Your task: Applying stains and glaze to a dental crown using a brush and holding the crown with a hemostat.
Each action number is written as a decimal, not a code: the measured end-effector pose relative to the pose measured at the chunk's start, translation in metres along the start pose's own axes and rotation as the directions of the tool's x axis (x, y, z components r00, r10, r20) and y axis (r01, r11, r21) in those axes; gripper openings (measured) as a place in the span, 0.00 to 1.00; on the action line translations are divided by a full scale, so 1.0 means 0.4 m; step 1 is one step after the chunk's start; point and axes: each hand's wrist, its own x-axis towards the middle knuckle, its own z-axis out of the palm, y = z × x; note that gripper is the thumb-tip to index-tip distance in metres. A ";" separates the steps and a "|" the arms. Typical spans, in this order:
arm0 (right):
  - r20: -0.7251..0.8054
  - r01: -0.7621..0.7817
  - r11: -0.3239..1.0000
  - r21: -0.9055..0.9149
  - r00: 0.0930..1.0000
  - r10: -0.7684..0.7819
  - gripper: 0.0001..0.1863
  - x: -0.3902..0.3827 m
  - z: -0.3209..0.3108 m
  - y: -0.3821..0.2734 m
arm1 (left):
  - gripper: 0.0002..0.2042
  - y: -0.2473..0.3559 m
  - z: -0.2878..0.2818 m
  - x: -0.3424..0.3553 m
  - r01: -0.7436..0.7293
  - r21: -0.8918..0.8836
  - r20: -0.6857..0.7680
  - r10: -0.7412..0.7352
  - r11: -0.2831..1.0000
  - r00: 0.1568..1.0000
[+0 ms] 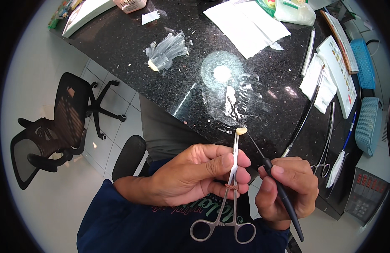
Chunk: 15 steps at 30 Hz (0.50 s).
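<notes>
My left hand (pixel 199 173) is closed around the shanks of metal locking forceps (pixel 234 168), whose finger rings hang toward me. A reddish-brown band is wound about the shanks. At the tips of the jaws sits a small cream, tooth-like piece (pixel 242 131), just above the counter's front edge. Between thumb and fingers, my right hand (pixel 296 181) grips a slim black-handled tool (pixel 283 196). Its thin metal tip points up and left, close beside the cream piece; whether they touch I cannot tell. White paste (pixel 231 101) lies smeared on the black counter beyond.
Another whitish smear (pixel 167 50) lies farther left. White paper sheets (pixel 245 25) are at the back. On the right are a fine brush (pixel 315 95) across a tissue, a white palette (pixel 339 76), more forceps (pixel 328 147) and blue baskets (pixel 369 126). An office chair (pixel 70 105) stands left.
</notes>
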 end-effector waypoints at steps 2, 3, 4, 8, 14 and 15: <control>0.008 0.007 1.000 -0.012 1.000 -0.007 0.09 0.005 0.000 -0.002 | 0.13 0.000 0.000 -0.002 0.003 0.005 0.006 -0.003 1.000 1.000; 0.015 0.013 1.000 -0.019 1.000 -0.013 0.09 0.007 0.001 -0.003 | 0.13 0.000 -0.001 -0.003 0.005 0.012 0.008 -0.005 1.000 1.000; 0.016 0.014 1.000 -0.022 1.000 -0.014 0.09 0.006 0.000 -0.004 | 0.13 0.001 0.000 -0.002 0.005 0.011 0.011 -0.006 1.000 1.000; -0.039 -0.022 0.997 0.077 0.999 0.025 0.11 0.000 -0.001 0.005 | 0.13 0.005 0.000 0.005 0.005 0.009 0.015 -0.005 1.000 1.000; -0.037 0.066 0.997 0.028 0.997 -0.064 0.13 0.020 0.004 0.011 | 0.13 0.004 -0.012 0.005 -0.020 -0.025 0.066 0.022 0.999 0.998; -0.064 0.062 0.994 0.085 0.996 -0.057 0.12 0.010 0.001 0.009 | 0.15 0.001 -0.016 0.002 -0.030 -0.042 0.093 0.034 0.999 0.995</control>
